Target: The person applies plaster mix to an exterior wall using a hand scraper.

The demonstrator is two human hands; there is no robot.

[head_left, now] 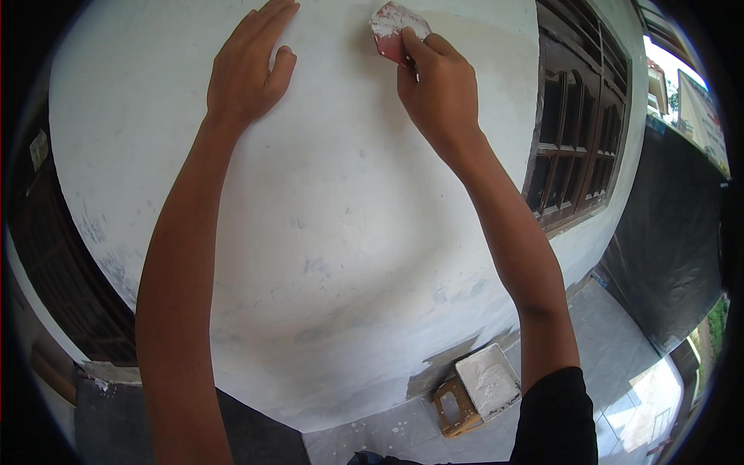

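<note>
My left hand [249,74] rests against the white wall [333,186], its fingers stretched upward and the thumb apart. It holds nothing. Higher on the wall and to the right, my right hand [443,81] grips a red putty scraper [390,49] between thumb and fingers. White putty coats much of the scraper's face, which is at the wall surface; whether its edge presses on it I cannot tell. Grey scuffs and patchy spots mark the lower wall.
A tub of white putty [490,381] sits on a brown stool [459,426] at the wall's foot, below my right arm. Right of the wall is a brown wooden window [577,136]. Dark sheeting [666,232] hangs beyond it. White specks dot the grey tiled floor [372,442].
</note>
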